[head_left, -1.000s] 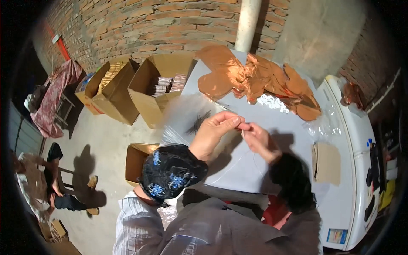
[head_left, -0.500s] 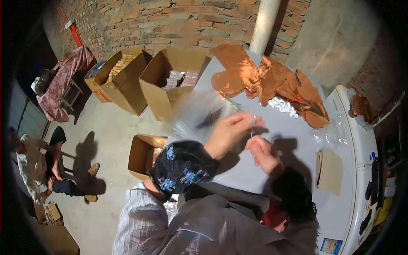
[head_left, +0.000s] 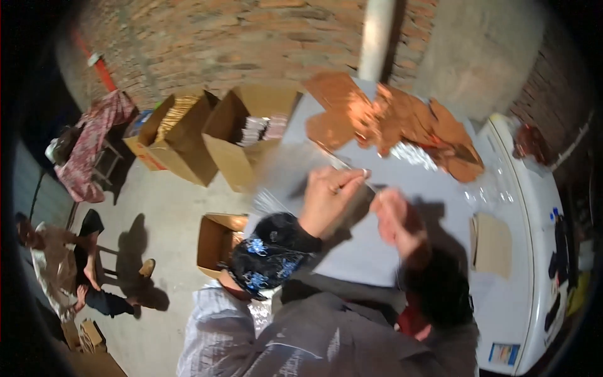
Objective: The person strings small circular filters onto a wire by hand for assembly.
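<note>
Above the grey tabletop (head_left: 352, 254), my left hand (head_left: 331, 200) is closed, thumb and forefinger pinched on a thin pale strand (head_left: 366, 173) that barely shows at their tips. Just to its right, my right hand (head_left: 402, 225) is curled closed and smeared by motion; whatever its fingers grip cannot be made out. The two hands are slightly apart. Under and beside my left hand lies a clear plastic sheet or bag (head_left: 271, 202), blurred. Farther back are a crumpled shiny copper-brown plastic bag (head_left: 389, 119) and a heap of silvery pieces (head_left: 411, 155).
Cardboard boxes (head_left: 223, 135) with packed goods stand left of the table; a smaller carton (head_left: 213, 248) sits nearer. Folded tan cardboard (head_left: 491, 245) lies at right, by a white appliance-like edge (head_left: 524, 251). A seated person (head_left: 63, 261) is at far left. Behind rises a brick wall (head_left: 251, 38).
My right hand has moved slightly right and away from my left, which has turned with its knuckles up. The strand stretched between them earlier is now barely visible. The whole view has shifted slightly.
</note>
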Demonstrator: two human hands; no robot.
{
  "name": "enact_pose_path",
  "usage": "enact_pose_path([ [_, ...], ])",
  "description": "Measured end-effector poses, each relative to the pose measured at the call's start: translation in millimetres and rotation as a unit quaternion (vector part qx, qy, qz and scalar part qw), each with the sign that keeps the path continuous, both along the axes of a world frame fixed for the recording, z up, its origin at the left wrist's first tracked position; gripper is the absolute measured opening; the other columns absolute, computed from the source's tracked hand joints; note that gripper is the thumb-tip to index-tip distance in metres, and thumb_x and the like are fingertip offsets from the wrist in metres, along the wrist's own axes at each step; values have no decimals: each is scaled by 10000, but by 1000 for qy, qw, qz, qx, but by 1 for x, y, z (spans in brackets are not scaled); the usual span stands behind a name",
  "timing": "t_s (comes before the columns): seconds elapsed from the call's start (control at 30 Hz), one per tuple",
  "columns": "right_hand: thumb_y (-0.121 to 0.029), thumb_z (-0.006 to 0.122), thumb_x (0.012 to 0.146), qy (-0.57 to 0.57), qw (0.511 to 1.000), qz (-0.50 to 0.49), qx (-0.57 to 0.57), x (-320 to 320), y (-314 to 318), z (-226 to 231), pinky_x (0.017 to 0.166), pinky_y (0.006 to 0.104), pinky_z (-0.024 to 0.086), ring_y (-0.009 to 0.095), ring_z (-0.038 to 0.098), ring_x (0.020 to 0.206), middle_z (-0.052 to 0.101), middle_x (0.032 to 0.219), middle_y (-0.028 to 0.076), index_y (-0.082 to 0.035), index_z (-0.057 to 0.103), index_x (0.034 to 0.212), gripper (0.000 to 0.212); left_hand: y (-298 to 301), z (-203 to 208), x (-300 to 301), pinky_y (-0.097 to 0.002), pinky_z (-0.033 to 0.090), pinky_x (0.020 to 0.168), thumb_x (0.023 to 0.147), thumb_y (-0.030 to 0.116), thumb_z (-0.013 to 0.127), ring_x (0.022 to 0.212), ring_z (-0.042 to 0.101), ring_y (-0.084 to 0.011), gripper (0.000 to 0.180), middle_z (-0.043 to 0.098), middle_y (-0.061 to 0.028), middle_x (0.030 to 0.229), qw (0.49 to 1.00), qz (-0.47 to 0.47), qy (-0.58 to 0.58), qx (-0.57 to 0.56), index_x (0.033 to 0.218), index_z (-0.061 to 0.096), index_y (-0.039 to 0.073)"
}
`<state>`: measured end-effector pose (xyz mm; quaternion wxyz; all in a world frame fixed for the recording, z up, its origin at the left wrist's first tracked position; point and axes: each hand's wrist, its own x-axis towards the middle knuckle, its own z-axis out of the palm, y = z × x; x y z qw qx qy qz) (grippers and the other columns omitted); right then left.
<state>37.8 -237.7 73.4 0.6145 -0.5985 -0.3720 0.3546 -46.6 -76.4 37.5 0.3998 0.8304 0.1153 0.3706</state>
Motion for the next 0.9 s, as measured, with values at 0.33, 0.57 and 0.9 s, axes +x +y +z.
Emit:
enact_pose_path([
  [0.33,-119,492,950,-282,958,48,-34,33,-7,-6,754,245,465,66,565,814,619,827,3,-35,565,958,112,-4,-2,7,-243,426,758,962,171,474,899,538,-104,331,630,-66,1135,959,-229,65,-155,1230,569,1],
  [0.57,-174,506,947,-282,958,55,14,45,-6,-30,704,278,463,133,614,791,642,831,54,-45,551,966,138,-19,16,5,-280,395,883,941,154,467,1056,509,-157,411,575,-92,1220,917,-263,-16,-301,1308,484,-29],
  [0.9,-165,467,963,-254,959,113,48,33,5,-20,765,326,459,203,604,850,599,844,81,-49,545,905,151,-8,21,-5,-216,404,723,991,311,447,705,441,-73,425,603,-74,1176,907,-272,-6,-322,1312,500,38],
])
